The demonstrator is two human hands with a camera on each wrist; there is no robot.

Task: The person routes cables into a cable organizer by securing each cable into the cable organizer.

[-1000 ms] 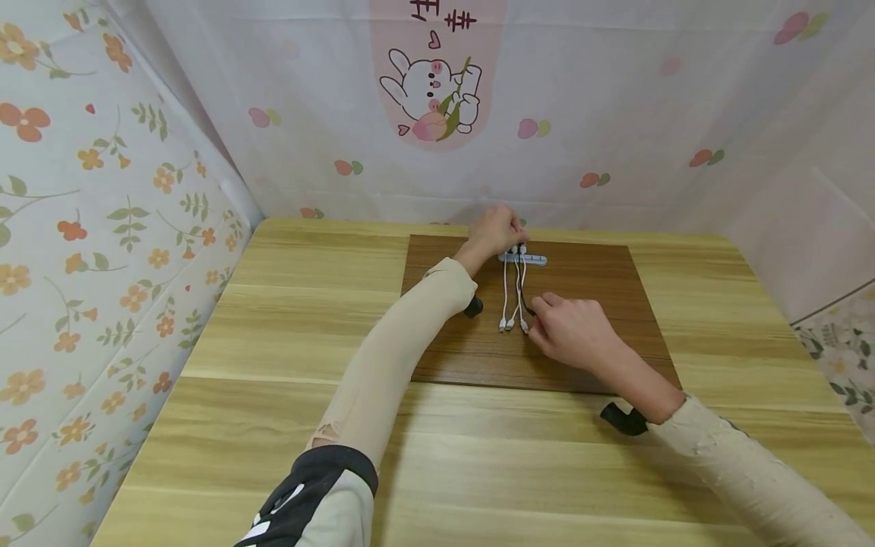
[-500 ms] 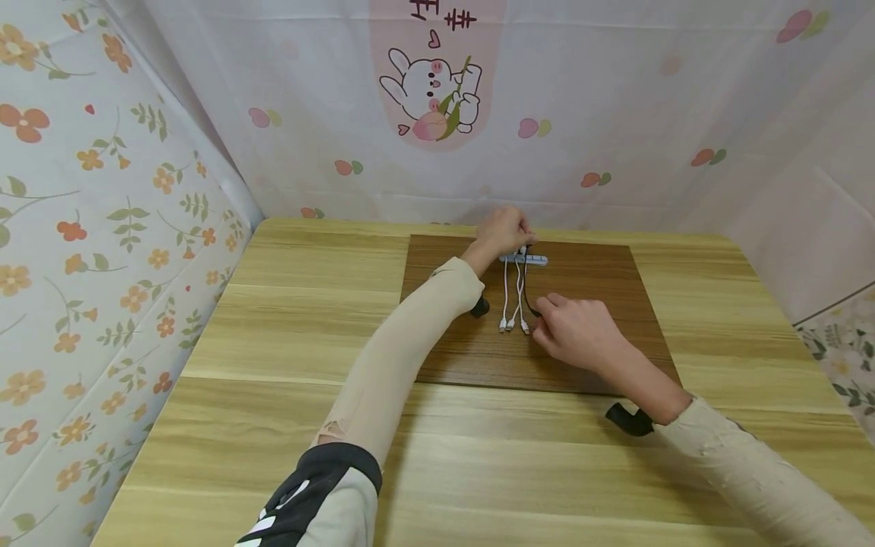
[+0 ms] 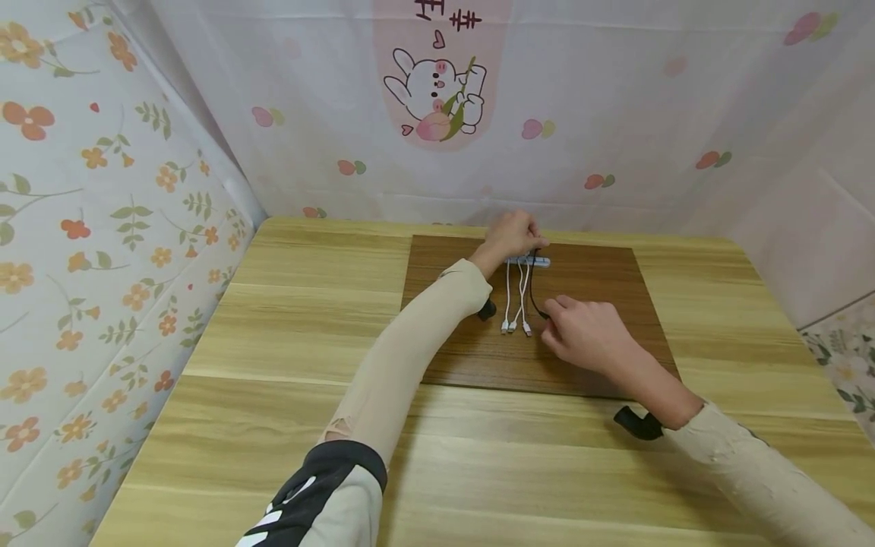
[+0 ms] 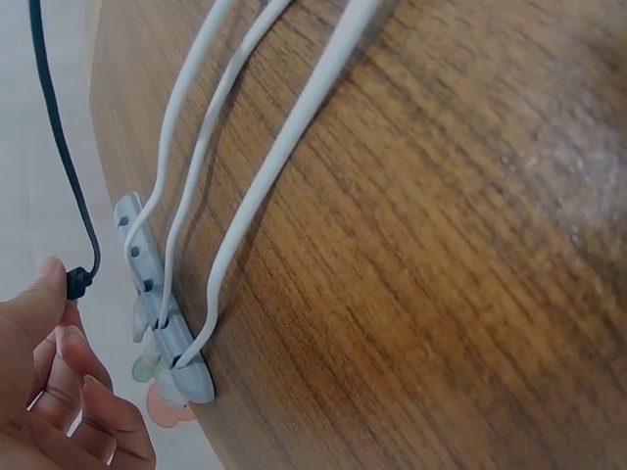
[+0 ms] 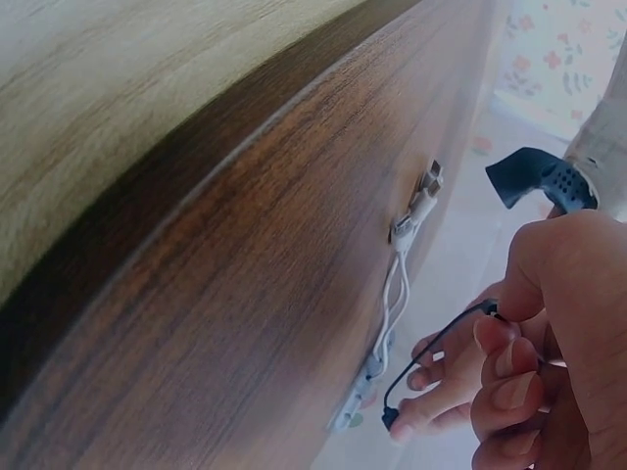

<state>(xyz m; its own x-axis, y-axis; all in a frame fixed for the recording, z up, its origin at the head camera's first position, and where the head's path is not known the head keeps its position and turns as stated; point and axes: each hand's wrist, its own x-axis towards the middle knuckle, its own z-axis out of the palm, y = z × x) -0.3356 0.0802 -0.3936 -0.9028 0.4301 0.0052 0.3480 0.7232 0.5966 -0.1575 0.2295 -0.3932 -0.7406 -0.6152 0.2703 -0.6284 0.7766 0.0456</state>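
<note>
A thin black cable (image 3: 532,285) stretches between both hands, to the right of the white cables. My left hand (image 3: 514,234) pinches its far end; the left wrist view shows a small black plug (image 4: 76,283) between thumb and fingertips, off the board's surface. Its near end is pinched by my right hand (image 3: 586,334), low over the board. Beside the left hand, a pale blue-grey cable clip strip (image 4: 147,255) lies at the board's far edge. Three white cables (image 3: 508,300) run from the strip toward me, their plugs (image 5: 421,211) lying on the board.
The dark brown board (image 3: 472,357) rests on a light wood-grain table (image 3: 301,319). Behind the table hangs a white patterned curtain (image 3: 601,99), and a floral one (image 3: 102,251) covers the left side. Black wrist mounts (image 3: 639,423) stick out below the sleeves.
Both hands have shifted to the right with the black cable. It now hangs apart from the white cables, which it earlier lay among; the white cables stay in place.
</note>
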